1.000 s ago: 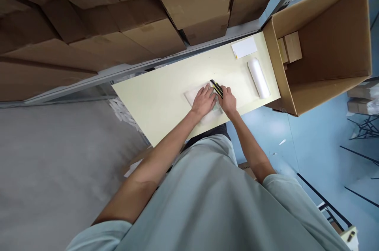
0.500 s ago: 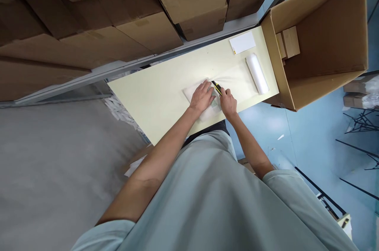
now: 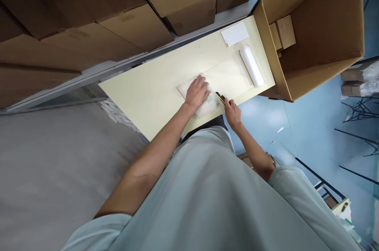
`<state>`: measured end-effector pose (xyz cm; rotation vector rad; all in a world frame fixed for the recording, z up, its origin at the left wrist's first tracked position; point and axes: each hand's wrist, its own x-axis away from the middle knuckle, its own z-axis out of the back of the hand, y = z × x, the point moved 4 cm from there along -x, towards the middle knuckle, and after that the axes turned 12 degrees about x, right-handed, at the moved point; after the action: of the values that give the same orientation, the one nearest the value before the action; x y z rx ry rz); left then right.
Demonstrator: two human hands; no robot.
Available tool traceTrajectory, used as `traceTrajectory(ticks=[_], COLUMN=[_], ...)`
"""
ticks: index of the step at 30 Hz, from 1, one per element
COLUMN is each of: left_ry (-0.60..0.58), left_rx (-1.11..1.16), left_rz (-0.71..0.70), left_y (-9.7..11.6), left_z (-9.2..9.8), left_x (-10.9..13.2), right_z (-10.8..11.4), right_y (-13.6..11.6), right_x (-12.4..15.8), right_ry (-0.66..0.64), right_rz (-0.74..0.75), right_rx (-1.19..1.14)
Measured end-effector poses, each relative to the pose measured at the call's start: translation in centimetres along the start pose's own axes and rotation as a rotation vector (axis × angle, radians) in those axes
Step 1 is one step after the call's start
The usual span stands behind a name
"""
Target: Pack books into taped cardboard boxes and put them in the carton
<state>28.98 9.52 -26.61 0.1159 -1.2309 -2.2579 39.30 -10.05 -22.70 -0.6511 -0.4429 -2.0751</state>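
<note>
Cutting, apparently: left hand (image 3: pixel 196 93) lies flat on translucent-white plastic packet (image 3: pixel 207 107); right hand (image 3: pixel 233 114) grips black-and-yellow cutter (image 3: pixel 220 98) beside packet; next calls for steady pressing.

So the left arm (image 3: pixel 142 180) is stretched long, forearm aimed roughly at 1 o'clock, with the left hand (image 3: pixel 197 93) laid palm-down, fingers fairly straight and thumb sticking out toward 2ish. Right arm (image 3: pixel 254 150) angles in toward 11 o'clock. The right hand (image 3: pixel 232 113) sits at about 4 o'clock from the left one, well apart from it, fingers curled into a grip. Both forearms are bare, btw.
</note>
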Motion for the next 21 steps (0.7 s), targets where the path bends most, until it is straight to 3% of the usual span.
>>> traceTrajectory(ticks=[8,12,14,17,21], left_ry=[0.014,-0.007,-0.011,0.076,0.366], left_rx=[-0.006,-0.032,-0.024,-0.037,-0.014], left_rz=[-0.002,0.016,0.04,0.02,-0.207], left_y=[-0.6,0.3,1.6,4.7,10.7], left_z=[-1.0,-1.1,-0.4,2.3,9.4], left_x=[0.1,0.5,0.5,-0.3,-3.0], right_z=[-3.8,-2.5,-0.2,5.2,16.8], right_y=[3.8,5.4,5.7,5.5,3.9], right_x=[5.9,8.5,8.5,5.9,-0.8], right_ry=[-0.088,-0.123,-0.072,0.14,0.538], right_rz=[-0.042,-0.065,-0.083,-0.1,-0.014], right_rx=[0.027,0.024,-0.006,-0.068,-0.122])
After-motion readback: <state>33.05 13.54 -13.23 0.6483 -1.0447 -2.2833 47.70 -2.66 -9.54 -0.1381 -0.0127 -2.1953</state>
